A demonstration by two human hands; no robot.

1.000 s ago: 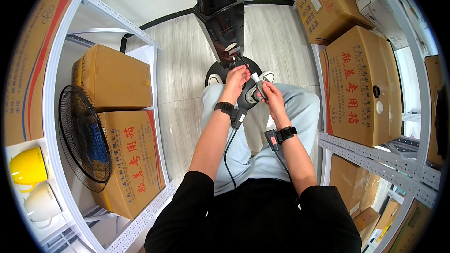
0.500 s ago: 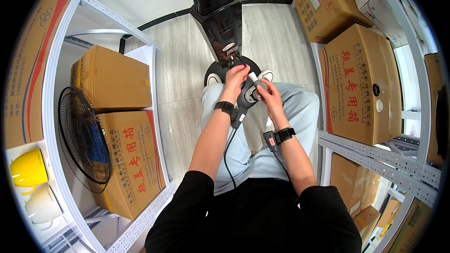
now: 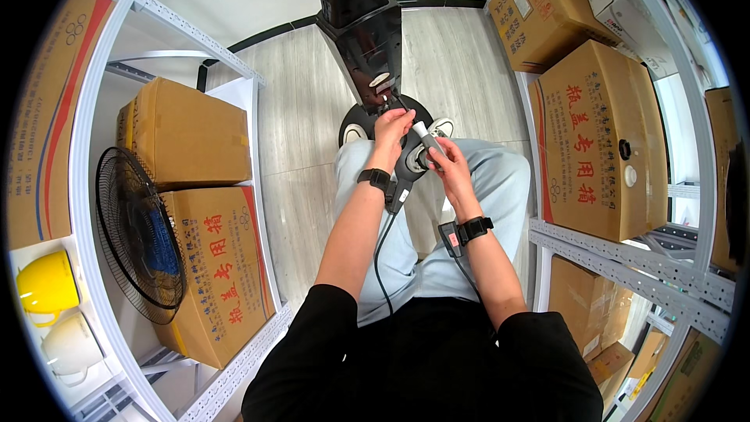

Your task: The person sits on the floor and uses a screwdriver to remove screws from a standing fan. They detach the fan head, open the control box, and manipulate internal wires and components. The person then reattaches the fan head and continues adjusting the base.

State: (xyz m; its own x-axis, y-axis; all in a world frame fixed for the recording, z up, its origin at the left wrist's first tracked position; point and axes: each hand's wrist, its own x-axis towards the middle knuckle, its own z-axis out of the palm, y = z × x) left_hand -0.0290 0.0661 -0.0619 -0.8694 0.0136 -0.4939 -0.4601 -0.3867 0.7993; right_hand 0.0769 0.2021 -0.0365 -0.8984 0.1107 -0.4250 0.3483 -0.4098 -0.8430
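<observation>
Beside the lower end of a black column-like device, my left hand is closed in a pinch; a thin dark piece runs by its fingertips, and what it grips is too small to make out. My right hand is wrapped round a short grey stick with a white end, which tilts up toward the left fingertips without plainly touching them. Below both hands lies a dark grey part with a round silvery piece, partly hidden by the right fingers. A black round base rests on the floor beneath the device.
At the left, a shelf holds cartons, a black fan grille, a yellow mug and a white mug. More cartons fill the right shelf. Black wrist straps trail cables over my legs.
Both hands keep nearly the same place. The grey stick has shifted very slightly in my right fingers, and the view has moved a little.
</observation>
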